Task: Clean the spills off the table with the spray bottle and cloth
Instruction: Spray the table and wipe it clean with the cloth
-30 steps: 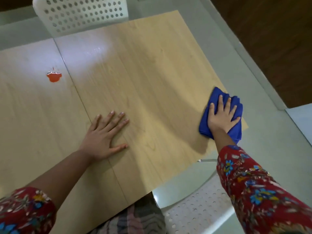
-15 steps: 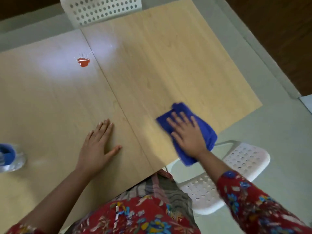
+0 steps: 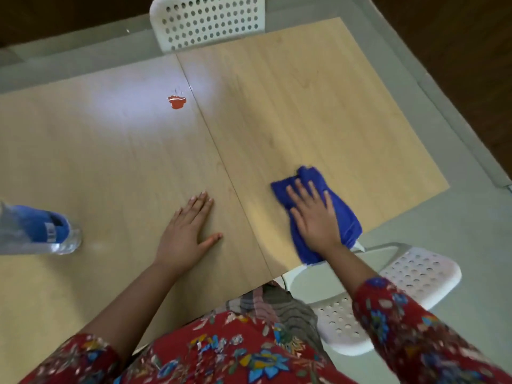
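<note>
Right hand (image 3: pixel 313 217) (grip flat, fingers straight, pressing) has swept the cloth (image 3: pixel 346 217) in from the worktop (image 3: pixel 304 106) edge; red spill (image 3: pixel 176 102) remains well apart, unwiped. Left hand (image 3: pixel 188 231) flat, empty. Spray bottle (image 3: pixel 36 228) stands well left of the spill.

Dim room — bright glare patch on table (image 3: pixel 116 151) far side; spray bottle (image 3: pixel 36 231) blurred at left edge, wide-angle bend.

view: head | from: above near edge of table (image 3: pixel 110 162) | facing: steeply down, toward 12 o'clock | range: near | chair (image 3: pixel 207 20) at 12 o'clock
</note>
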